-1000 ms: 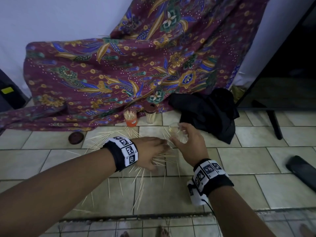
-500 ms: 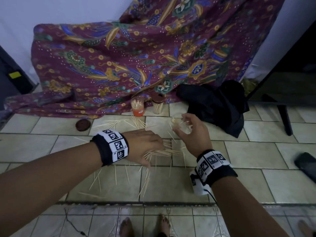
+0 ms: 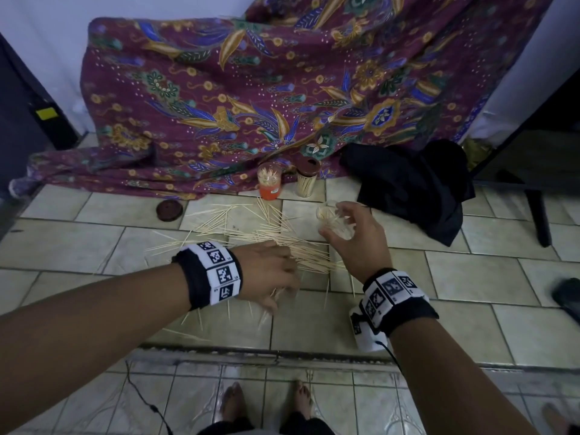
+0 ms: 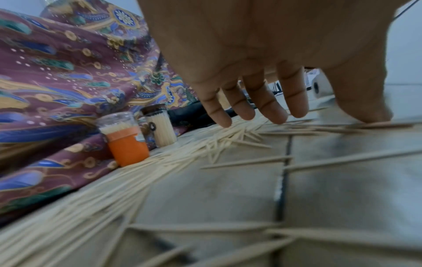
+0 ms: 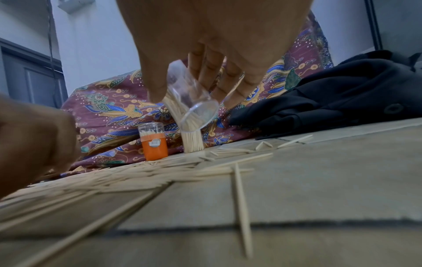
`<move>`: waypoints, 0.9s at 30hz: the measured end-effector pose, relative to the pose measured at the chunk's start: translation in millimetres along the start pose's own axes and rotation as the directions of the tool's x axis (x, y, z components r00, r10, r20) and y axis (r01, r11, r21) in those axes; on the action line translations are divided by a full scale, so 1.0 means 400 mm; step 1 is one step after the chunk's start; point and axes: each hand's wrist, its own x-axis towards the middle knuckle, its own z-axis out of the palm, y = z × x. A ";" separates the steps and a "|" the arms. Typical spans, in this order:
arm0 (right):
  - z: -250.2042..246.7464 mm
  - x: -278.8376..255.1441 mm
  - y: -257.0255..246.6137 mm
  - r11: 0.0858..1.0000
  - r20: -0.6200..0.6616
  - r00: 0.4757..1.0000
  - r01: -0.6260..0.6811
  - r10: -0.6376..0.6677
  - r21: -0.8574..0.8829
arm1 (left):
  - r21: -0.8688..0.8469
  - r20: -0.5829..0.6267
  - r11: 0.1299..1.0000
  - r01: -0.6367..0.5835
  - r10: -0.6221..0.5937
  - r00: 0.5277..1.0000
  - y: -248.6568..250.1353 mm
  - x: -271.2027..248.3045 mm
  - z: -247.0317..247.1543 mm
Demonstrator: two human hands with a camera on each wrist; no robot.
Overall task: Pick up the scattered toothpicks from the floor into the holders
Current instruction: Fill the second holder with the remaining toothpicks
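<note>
Gathering step: our left hand [image 3: 270,271] rests spread on the toothpicks [image 3: 251,227]; right hand [image 3: 354,243] grips the clear holder [image 5: 191,101], tilted. Next, we judge: pinch a bundle, feed it in.

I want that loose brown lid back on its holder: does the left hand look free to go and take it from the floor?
Probably yes. The left hand holds nothing, its fingers spread on the toothpicks, and the brown lid lies apart on bare tile on the hand's own side, with only scattered toothpicks between.
</note>
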 end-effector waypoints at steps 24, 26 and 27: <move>0.015 -0.028 -0.042 0.999 -0.014 1.000 -0.003 0.002 -0.033 | -0.292 0.128 0.887 0.357 -0.334 0.934 -0.095 0.006 -0.015; 0.012 -0.032 -0.041 0.999 -0.013 1.000 -0.002 0.002 -0.043 | -0.300 0.090 0.885 0.356 -0.345 0.934 -0.107 0.018 -0.020; 0.009 -0.034 -0.041 0.999 -0.013 1.000 -0.007 0.006 -0.044 | -0.299 0.068 0.886 0.353 -0.350 0.934 -0.111 0.019 -0.023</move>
